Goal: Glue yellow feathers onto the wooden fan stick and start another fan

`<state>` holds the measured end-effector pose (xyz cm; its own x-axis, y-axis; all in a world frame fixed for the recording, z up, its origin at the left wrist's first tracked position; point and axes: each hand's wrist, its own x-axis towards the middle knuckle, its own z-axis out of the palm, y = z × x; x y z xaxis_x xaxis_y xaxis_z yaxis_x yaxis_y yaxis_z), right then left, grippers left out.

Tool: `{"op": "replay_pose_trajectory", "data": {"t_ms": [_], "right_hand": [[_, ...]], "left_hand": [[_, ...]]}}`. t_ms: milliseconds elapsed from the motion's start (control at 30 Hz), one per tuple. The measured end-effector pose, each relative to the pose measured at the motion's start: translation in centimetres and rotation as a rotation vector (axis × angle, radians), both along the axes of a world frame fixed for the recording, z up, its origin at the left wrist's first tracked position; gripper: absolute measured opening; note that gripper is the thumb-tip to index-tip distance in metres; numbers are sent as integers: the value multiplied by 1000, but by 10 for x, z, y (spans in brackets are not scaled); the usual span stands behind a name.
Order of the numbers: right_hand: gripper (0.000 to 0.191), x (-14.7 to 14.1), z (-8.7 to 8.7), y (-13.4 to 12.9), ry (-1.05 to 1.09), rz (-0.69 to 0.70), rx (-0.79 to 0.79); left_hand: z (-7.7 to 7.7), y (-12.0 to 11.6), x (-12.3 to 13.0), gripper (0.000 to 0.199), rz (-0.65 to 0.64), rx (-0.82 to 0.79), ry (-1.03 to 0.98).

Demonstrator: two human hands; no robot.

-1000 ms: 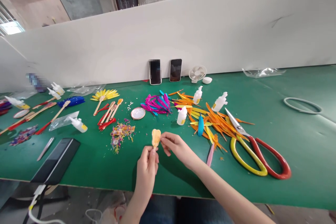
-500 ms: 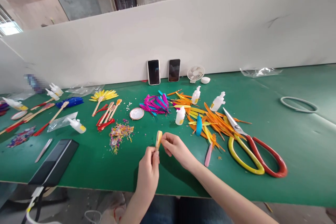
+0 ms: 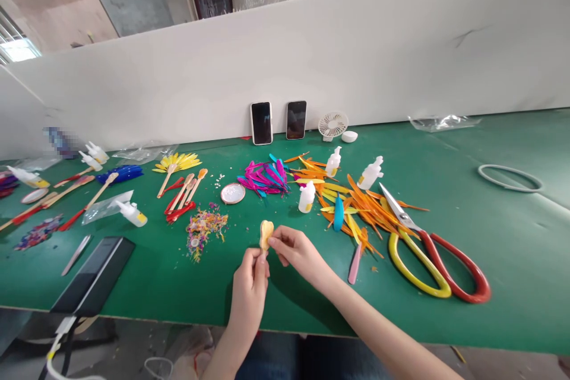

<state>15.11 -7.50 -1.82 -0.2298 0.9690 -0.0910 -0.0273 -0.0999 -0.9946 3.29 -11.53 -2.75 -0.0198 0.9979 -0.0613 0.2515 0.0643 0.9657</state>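
In front of me, my left hand (image 3: 250,279) pinches a small wooden spoon (image 3: 266,234) low on its handle, with the pale yellow, heart-shaped head pointing up. Thumb and forefinger of my right hand (image 3: 294,249) are closed at the right edge of that head; whether a tiny piece sits between them is hidden. To the left lies a heap of mixed coloured shreds (image 3: 205,227). Beyond the hands are a white shallow dish (image 3: 233,193), magenta and blue petal-like strips (image 3: 265,178) and a white glue bottle (image 3: 307,197).
Large scissors (image 3: 418,237) with yellow and red handles lie right, beside orange strips (image 3: 369,205). Tweezers with a pink handle (image 3: 355,264) rest nearby. More wooden spoons (image 3: 181,193), a black power bank (image 3: 93,276) and a tipped bottle (image 3: 131,214) lie left. Two phones (image 3: 261,123) lean on the partition.
The spoon has turned from edge-on so its broad face shows, and it tilts slightly left. My right fingers have shifted a little left along with it.
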Motion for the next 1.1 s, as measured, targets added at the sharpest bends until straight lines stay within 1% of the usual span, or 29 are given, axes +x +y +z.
{"op": "replay_pose_trajectory", "data": {"t_ms": [100,233,300,367,433,500,533,633,700,733,800,867,933,1000,1100], "right_hand": [[23,-2,0,-2,-76,-42,51],[20,-3,3,-5,-170,-138,155],[19,-4,5,-7,-171,-133,192],[18,-4,7,-9,-160,-90,212],[19,-3,8,-13,-148,-54,217],[21,-2,8,-16,-124,-55,207],[22,-1,7,-16,-107,-74,198],[29,4,5,-12,-52,-164,152],[33,7,4,-8,-18,-208,118],[35,9,3,-5,1,-226,105],[36,12,3,-2,33,-254,95],[35,13,3,0,44,-272,93],[34,13,4,0,39,-283,90],[33,12,4,0,61,-283,80],[33,11,4,2,153,-246,39]], "left_hand": [[-1,0,-1,30,2,27,37],[1,-2,1,31,17,21,10],[3,-3,2,34,32,15,-18],[5,-2,1,36,57,12,-44],[6,0,-2,37,99,13,-64],[6,2,-4,36,123,12,-58],[6,3,-5,34,115,8,-43],[6,2,-4,26,39,9,29],[7,1,0,22,2,37,125],[7,1,2,19,-8,59,206],[8,3,7,16,-46,105,427],[10,6,13,20,-117,132,659],[14,9,18,23,-189,123,819],[17,12,23,23,-230,103,894],[17,14,25,21,-232,114,927]]}}
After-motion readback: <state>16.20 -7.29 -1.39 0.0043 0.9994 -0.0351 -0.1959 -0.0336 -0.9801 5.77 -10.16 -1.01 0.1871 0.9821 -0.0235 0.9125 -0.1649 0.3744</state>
